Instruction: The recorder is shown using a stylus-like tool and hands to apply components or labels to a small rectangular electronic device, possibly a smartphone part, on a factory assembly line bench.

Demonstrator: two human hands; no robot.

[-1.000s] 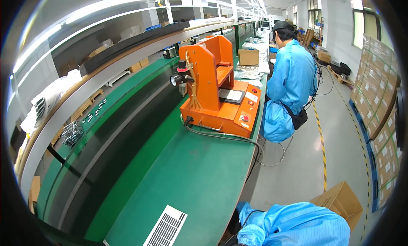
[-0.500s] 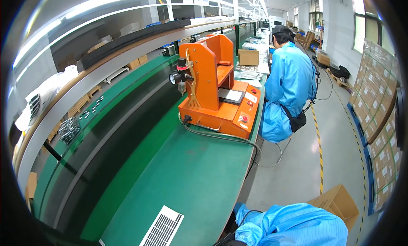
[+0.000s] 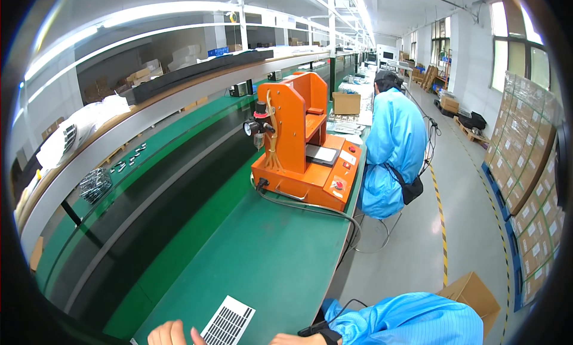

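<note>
A white sheet of black rectangular labels [image 3: 229, 322] lies on the green bench top [image 3: 262, 267] at the lower edge. My left hand [image 3: 169, 333] is just left of the sheet. Its thumb stands apart from the fingers at the sheet's near left corner, and nothing shows between them; the lower edge cuts off the rest. To the right of the sheet is my right hand [image 3: 292, 339], mostly out of the picture, so its grip is hidden. A dark band [image 3: 330, 336] circles that wrist below my blue sleeve [image 3: 412, 318].
An orange press [image 3: 298, 148] with a gauge and cables stands farther up the bench. Beyond it, a person in a blue coat [image 3: 397, 142] sits at the right edge. An open carton [image 3: 474, 300] stands beside my sleeve. Wrapped cartons [image 3: 519, 154] are stacked on a pallet.
Both my hands have come into view at the lower edge, either side of the label sheet. The view has tilted up slightly, so the bench and press appear lower.
</note>
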